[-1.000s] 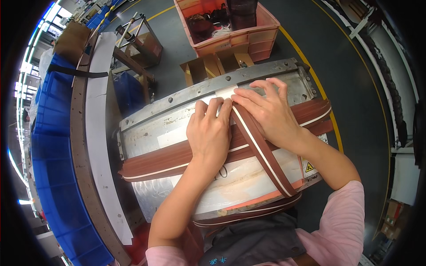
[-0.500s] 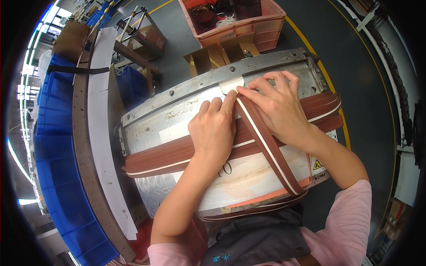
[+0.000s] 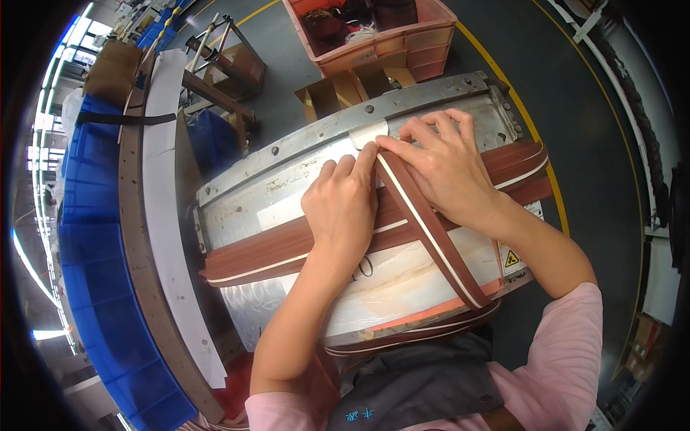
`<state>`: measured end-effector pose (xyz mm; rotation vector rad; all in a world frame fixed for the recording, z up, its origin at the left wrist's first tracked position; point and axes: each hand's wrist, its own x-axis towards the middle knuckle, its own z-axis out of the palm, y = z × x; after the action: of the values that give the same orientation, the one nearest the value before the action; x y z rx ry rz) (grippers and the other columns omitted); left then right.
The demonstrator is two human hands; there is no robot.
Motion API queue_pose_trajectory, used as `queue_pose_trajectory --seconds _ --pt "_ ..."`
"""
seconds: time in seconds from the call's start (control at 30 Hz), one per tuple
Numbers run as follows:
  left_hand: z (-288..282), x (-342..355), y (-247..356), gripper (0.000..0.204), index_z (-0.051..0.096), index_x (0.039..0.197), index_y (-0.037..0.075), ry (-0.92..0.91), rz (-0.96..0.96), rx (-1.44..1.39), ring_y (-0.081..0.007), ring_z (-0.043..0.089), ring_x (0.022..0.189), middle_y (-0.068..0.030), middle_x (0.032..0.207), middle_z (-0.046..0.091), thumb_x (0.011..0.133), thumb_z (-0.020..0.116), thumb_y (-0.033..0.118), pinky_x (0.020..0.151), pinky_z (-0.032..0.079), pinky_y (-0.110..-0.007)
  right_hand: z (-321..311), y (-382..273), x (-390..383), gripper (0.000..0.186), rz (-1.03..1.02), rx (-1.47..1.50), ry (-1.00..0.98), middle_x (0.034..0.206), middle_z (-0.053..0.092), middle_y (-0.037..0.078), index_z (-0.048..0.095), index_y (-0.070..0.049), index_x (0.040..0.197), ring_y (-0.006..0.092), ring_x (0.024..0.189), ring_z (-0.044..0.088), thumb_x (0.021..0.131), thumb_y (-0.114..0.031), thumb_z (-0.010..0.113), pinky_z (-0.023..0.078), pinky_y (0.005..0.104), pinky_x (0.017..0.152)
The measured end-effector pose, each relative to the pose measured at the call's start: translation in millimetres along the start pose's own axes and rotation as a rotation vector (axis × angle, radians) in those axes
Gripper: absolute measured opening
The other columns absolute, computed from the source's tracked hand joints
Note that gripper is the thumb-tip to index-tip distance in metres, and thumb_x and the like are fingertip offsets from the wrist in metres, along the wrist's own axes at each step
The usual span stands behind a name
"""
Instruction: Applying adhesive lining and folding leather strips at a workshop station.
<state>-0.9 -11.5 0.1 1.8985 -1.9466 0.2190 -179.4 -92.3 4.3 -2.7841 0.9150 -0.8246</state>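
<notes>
A brown-red strip (image 3: 436, 237) with a white line along it runs slantwise over the metal machine bed (image 3: 233, 210). At its far end, my left hand (image 3: 339, 205) has its index fingertip pressed on the strip, the other fingers curled in. Close beside it, my right hand (image 3: 460, 176) has thumb and forefinger at the same end, its other fingers bent and raised. The two hands' fingertips almost touch. Just beyond them lies a small whitish piece (image 3: 370, 133). Beneath the strip, a flat bundle of similar brown-red strips (image 3: 262, 257) lies across the bed.
Along the left stand blue bins (image 3: 93, 287) and a ledge covered with white paper (image 3: 169, 194). Past the machine are open cardboard boxes (image 3: 320, 97) and a pink crate (image 3: 424, 54) with dark items in it. A yellow floor line (image 3: 557, 197) passes on the right.
The view has shifted slightly, so everything sits a little differently in the picture. Both hands keep nearly the same hold at the strip's end.
</notes>
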Motion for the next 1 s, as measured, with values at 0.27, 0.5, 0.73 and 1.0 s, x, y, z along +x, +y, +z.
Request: queue_pose_trajectory --seconds 0.27,0.5,0.73,1.0 --pt "2.4 1.7 4.4 0.050 0.073 0.129 0.018 -0.008 0.011 -0.019 -0.0239 0.067 0.080 -0.0029 0.085 0.067 0.082 0.076 0.004 0.065 0.056 -0.039 0.2 6.6 -4.2 0.032 -0.023 -0.013 0.090 0.106 0.067 0.004 0.078 -0.012 0.120 0.0257 0.106 0.060 0.090 -0.010 0.070 0.038 0.0466 0.107" --pt "-0.8 2.4 -1.6 0.054 0.073 0.132 0.020 -0.009 0.018 -0.033 -0.0259 0.068 0.080 -0.0048 0.085 0.067 0.081 0.076 0.001 0.066 0.055 -0.041 2.5 8.7 -5.9 0.034 -0.005 0.015 0.060 0.107 0.066 0.005 0.078 -0.014 0.124 0.0262 0.107 0.059 0.092 -0.008 0.069 0.037 0.0461 0.105" --pt "-14.5 -2.1 2.5 0.054 0.075 0.133 0.021 0.034 0.038 -0.068 -0.0267 0.067 0.078 -0.0062 0.083 0.065 0.084 0.074 -0.001 0.069 0.054 -0.041 -1.1 10.3 0.3 0.019 0.251 0.292 0.194 0.105 0.071 0.010 0.069 -0.002 0.120 0.0274 0.096 0.067 0.107 -0.015 0.062 0.046 0.0389 0.095" --pt "-36.2 -9.7 11.3 0.033 0.070 0.120 0.003 0.299 -0.036 -0.545 -0.0195 0.065 0.075 -0.0098 0.095 0.067 0.089 0.070 -0.010 0.073 0.054 -0.034 -22.5 -6.5 8.8 0.020 0.558 1.090 -0.057 0.083 0.067 -0.002 0.067 -0.002 0.101 0.0022 0.076 0.059 0.102 -0.019 0.076 0.049 0.0220 0.067"
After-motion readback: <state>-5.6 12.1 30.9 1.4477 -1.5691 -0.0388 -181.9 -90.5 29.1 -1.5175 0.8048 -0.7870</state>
